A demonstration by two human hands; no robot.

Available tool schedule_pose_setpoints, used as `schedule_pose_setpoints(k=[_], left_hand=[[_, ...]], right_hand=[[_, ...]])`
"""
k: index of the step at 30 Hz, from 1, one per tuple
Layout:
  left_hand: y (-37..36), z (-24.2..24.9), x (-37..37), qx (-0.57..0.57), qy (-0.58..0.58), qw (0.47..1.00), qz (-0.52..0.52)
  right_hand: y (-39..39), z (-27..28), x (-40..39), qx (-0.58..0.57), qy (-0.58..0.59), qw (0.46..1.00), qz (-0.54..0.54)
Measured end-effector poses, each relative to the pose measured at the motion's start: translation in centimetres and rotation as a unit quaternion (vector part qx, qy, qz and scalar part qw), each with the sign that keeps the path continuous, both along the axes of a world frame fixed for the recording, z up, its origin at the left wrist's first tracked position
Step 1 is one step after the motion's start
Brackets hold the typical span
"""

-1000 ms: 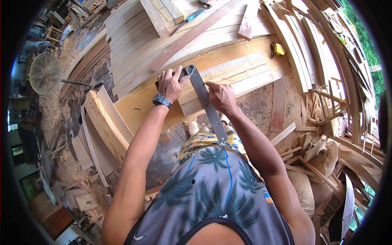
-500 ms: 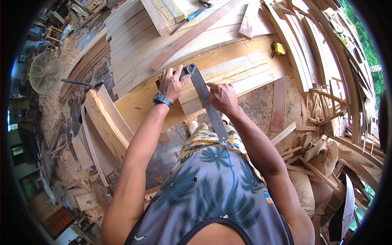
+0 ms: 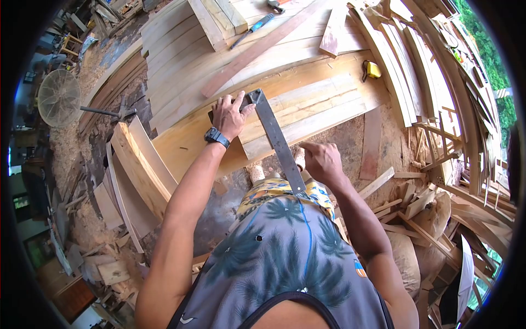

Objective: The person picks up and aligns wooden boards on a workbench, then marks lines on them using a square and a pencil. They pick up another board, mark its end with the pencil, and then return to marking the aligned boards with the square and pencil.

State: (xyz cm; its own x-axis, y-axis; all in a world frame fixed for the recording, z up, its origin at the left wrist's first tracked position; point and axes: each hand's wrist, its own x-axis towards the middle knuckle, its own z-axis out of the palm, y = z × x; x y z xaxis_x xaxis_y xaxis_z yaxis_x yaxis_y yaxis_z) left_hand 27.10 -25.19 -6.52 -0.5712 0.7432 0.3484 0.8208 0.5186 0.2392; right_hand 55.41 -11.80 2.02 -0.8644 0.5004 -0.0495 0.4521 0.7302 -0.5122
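A dark metal carpenter's square [image 3: 278, 143] lies across light wooden strips [image 3: 315, 112], its long blade reaching over their near edge toward my shorts. My left hand [image 3: 227, 118], with a watch on the wrist, grips the square's stock near the left end of the strips. The strips rest on a wider yellowish board [image 3: 183, 147]. To the right of the blade, my right hand [image 3: 324, 162] hovers apart from it, just off the strips' near edge. Its fingers are curled and pressed together, pointing left; whatever they may hold is too small to make out.
A yellow tape measure [image 3: 373, 69] sits at the board's right end. Beyond are a blue-handled screwdriver [image 3: 262, 23], a hammer [image 3: 275, 6] and a reddish wooden strip [image 3: 252, 54]. A curved wooden piece [image 3: 139, 162] stands at left, a fan [image 3: 59, 97] behind it. Wood offcuts [image 3: 422, 200] pile up at right.
My right hand has moved right and toward my body, away from the square's blade and off the strips. My left hand and the square have stayed in place.
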Motion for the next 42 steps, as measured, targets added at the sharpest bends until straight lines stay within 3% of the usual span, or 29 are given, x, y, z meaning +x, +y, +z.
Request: schedule_pose_setpoints(k=[2, 4, 8, 23, 42], left_hand=[[0.1, 0.4, 0.1, -0.007, -0.036, 0.999, 0.002], [0.8, 0.4, 0.3, -0.005, -0.043, 0.999, 0.002], [2.2, 0.8, 1.0, -0.006, -0.046, 0.999, 0.008], [2.7, 0.9, 1.5, -0.016, -0.012, 1.0, 0.0], [2.7, 1.1, 1.5, -0.043, -0.048, 0.998, 0.0]], right_hand=[[0.4, 0.6, -0.3, 0.005, 0.016, 1.0, -0.011], [0.3, 1.9, -1.0, -0.061, 0.053, 0.995, -0.054], [0.8, 1.5, -1.5, -0.021, 0.04, 0.997, -0.057], [1.7, 1.8, -2.0, -0.038, 0.058, 0.995, -0.066], [3.7, -3.5, -8.3, -0.037, 0.08, 0.995, -0.042]])
